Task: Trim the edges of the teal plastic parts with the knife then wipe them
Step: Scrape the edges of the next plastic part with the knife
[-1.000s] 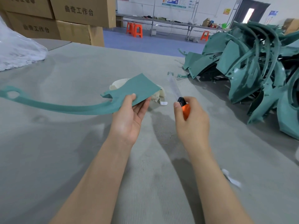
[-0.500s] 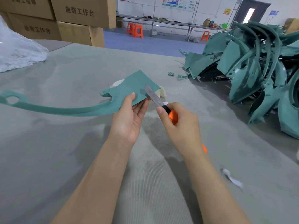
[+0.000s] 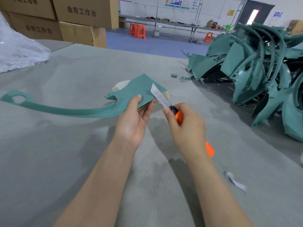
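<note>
My left hand pinches a teal plastic part at its wide flat end, thumb on top and fingers beneath. The part's long thin arm curves away to the left and ends in a ring. My right hand grips an orange-handled utility knife. Its bare blade lies against the part's right edge, just right of my left fingers. A cream-white cloth lies on the table behind the part, mostly hidden by it.
A big heap of teal plastic parts fills the right side of the grey felt table. Small teal scraps lie near it. White offcuts sit at lower right. Cardboard boxes and a clear plastic bag stand at the back left.
My right hand brought the knife down and left, from pointing away over the table to laying its blade on the part's right edge. My left hand kept its hold on the part.
</note>
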`<control>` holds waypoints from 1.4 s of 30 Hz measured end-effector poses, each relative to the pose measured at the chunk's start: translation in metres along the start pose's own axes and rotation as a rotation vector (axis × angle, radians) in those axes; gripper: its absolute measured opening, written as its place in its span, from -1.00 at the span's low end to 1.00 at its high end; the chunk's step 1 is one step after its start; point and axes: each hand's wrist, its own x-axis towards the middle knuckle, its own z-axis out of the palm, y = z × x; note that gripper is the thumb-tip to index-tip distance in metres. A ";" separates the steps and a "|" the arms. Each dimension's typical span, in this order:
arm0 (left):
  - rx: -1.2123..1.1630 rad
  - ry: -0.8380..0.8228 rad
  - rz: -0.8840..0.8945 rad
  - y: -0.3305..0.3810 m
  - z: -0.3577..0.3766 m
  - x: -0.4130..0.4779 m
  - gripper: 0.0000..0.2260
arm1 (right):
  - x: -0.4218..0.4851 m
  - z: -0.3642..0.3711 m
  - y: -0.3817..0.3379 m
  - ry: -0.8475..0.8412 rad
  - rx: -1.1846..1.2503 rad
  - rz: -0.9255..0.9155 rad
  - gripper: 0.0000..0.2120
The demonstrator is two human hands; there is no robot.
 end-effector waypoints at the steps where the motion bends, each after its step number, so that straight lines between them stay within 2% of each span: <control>1: -0.003 0.001 -0.003 0.001 0.000 0.000 -0.75 | 0.001 0.000 0.001 0.017 0.002 0.011 -0.74; 6: -0.029 0.024 0.024 0.003 0.000 0.002 -0.75 | 0.014 -0.016 0.015 0.105 -0.025 0.218 -0.71; 9: -0.024 -0.006 0.015 0.002 0.002 0.001 -0.80 | 0.013 -0.018 0.015 0.107 0.033 0.226 -0.69; 11: 0.045 -0.049 0.010 0.000 0.003 -0.002 -0.84 | 0.013 -0.018 0.008 0.098 0.164 0.233 -0.67; 14: 0.291 -0.125 0.003 -0.006 0.004 -0.005 -0.89 | 0.015 -0.023 -0.001 -0.049 0.444 0.310 -0.61; 16: 0.491 -0.239 -0.012 -0.011 0.004 -0.009 -0.89 | 0.019 -0.028 -0.001 -0.117 0.520 0.354 -0.64; 19: 0.801 -0.478 -0.049 -0.015 -0.003 -0.011 -0.76 | 0.026 -0.035 0.002 -0.051 0.579 0.394 -0.85; 22: 1.116 -0.508 -0.130 -0.012 -0.008 -0.009 -0.71 | 0.029 -0.045 0.011 0.023 0.785 0.509 -0.88; 24: 1.034 -0.348 -0.227 -0.011 -0.006 -0.004 -0.76 | 0.031 -0.050 0.016 0.066 0.835 0.563 -0.88; 26: 0.764 -0.192 -0.360 -0.005 -0.002 -0.002 -0.82 | 0.031 -0.053 0.021 0.118 0.843 0.583 -0.86; 28: 0.521 -0.211 -0.447 0.004 -0.004 0.000 -0.76 | 0.032 -0.054 0.023 0.171 0.828 0.583 -0.87; 30: 0.349 -0.280 -0.527 0.011 -0.005 0.001 -0.59 | 0.033 -0.055 0.024 0.202 0.830 0.566 -0.87; 32: 0.442 -0.357 -0.572 0.009 -0.003 -0.004 -0.46 | 0.032 -0.053 0.023 0.175 0.846 0.524 -0.87; 33: 0.554 -0.406 -0.580 0.005 -0.002 -0.006 -0.48 | 0.032 -0.052 0.021 0.144 0.846 0.491 -0.87; 36: 0.716 -0.407 -0.480 -0.014 0.001 -0.010 -0.73 | 0.031 -0.047 0.014 0.045 0.810 0.389 -0.90; 37: 0.678 -0.350 -0.435 -0.017 0.002 -0.009 -0.80 | 0.030 -0.046 0.013 0.029 0.803 0.363 -0.92; 39: 0.542 -0.219 -0.327 -0.018 0.002 -0.005 -0.83 | 0.029 -0.043 0.011 0.030 0.756 0.328 -0.95; 42: 0.340 -0.070 -0.164 -0.011 -0.001 0.005 -0.77 | 0.022 -0.041 0.010 0.013 0.515 0.243 -0.61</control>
